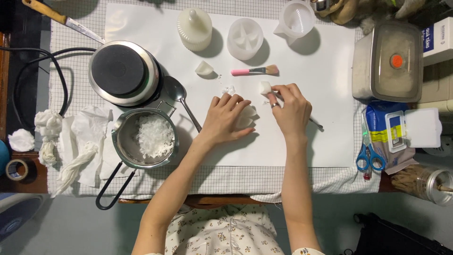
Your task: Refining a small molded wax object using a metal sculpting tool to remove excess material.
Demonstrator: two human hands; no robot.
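On the white sheet [302, 146] covering the counter, the left hand [226, 120] lies fingers spread over a white wax block [247, 115], pressing it flat. Just right of it, the right hand [291, 109] pinches a small white wax chunk [265, 87] at its fingertips while holding a thin metal tool [315, 124]. Farther off lie a pink brush [255, 71] and another wax piece [204, 68]. To the left stand a saucepan of wax flakes [147, 138], a spoon [181, 99] and a hotplate [123, 72].
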